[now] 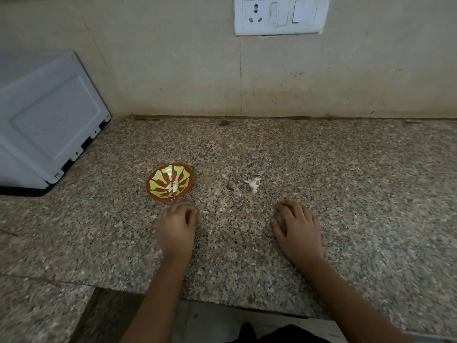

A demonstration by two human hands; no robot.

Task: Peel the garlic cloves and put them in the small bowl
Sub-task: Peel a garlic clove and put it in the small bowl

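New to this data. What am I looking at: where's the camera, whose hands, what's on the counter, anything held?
There is no robot here. A person wears one wide-angle camera on the head, looking forward and down, so the two arms coming in from the bottom edge are the wearer's own.

The left hand and right hand both rest on the speckled stone counter, and neither holds anything.

Just beyond the left hand sits the small bowl, red with a yellow-green pattern, with a few peeled garlic cloves in it. Beyond the right hand lies a white garlic scrap. It is too small to tell whether it is a clove or loose skin.

A grey appliance stands at far left, and a wall socket panel is on the wall above.
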